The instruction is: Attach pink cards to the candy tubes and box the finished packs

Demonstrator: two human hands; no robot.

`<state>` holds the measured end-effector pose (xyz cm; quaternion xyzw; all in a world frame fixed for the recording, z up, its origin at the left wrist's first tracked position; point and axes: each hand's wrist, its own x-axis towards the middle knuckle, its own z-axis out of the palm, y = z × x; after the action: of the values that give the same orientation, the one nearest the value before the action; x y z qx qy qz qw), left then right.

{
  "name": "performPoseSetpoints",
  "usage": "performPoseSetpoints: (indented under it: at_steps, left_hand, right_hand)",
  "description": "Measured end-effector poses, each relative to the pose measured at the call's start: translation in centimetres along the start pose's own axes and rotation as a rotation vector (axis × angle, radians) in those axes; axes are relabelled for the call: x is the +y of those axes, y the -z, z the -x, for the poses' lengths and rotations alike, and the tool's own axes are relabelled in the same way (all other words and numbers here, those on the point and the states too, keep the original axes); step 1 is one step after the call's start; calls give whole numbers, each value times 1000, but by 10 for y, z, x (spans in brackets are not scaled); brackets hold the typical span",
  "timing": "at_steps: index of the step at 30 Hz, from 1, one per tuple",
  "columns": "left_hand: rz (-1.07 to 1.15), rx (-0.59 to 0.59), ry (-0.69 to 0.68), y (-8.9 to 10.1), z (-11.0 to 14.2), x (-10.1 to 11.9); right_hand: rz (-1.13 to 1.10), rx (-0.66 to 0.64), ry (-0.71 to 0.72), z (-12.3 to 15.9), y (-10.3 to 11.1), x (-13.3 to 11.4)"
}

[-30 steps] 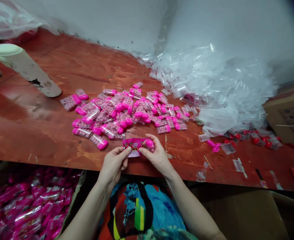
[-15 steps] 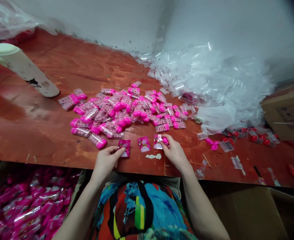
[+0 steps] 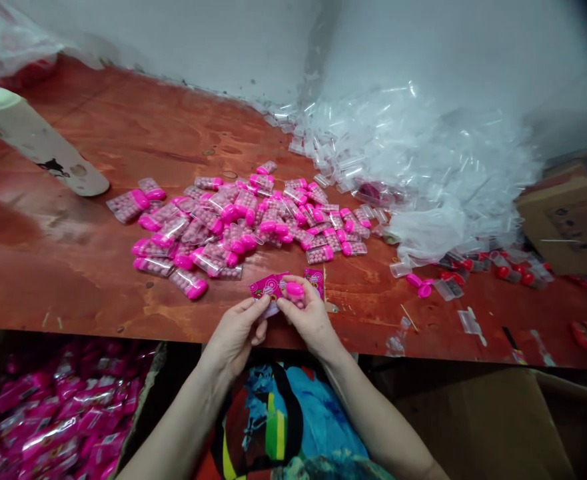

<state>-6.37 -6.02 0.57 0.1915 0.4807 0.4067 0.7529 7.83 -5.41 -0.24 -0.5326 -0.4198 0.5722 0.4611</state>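
My left hand (image 3: 240, 330) pinches a small pink printed label (image 3: 262, 287) between thumb and fingers, just above the table's front edge. Against it, my right hand (image 3: 310, 317) is closed on a small clear candy bottle with a pink cap (image 3: 294, 291); my fingers hide most of its body. The two hands nearly touch. Another pink label (image 3: 314, 275) shows behind my right fingers. Beyond both hands lies a heap of candy bottles (image 3: 208, 217), clear, with pink caps and filled with pink balls.
Clear empty containers (image 3: 423, 153) are piled at the back right beside a cardboard box (image 3: 568, 227). A tall pale cup (image 3: 48, 147) stands at the left. Below the table's left edge, a box holds shiny pink packages (image 3: 63, 420). Loose pink caps (image 3: 420, 285) lie on the right.
Both hands have come together from apart. The left carried its label right, while the right brought the pink-capped bottle left to meet it. The view has shifted slightly.
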Motion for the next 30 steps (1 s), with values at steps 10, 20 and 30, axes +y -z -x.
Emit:
performPoseSetpoints:
  at_steps: [10, 20, 30]
  left_hand:
    - [10, 109, -60, -1, -5, -6]
    - [98, 47, 22, -3, -3, -7]
    - [249, 252, -70, 1, -6, -1]
  right_hand:
    - [-21, -36, -1, -1, 8, -2]
    - [112, -43, 96, -5, 6, -2]
    - [-313, -201, -127, 6, 16, 1]
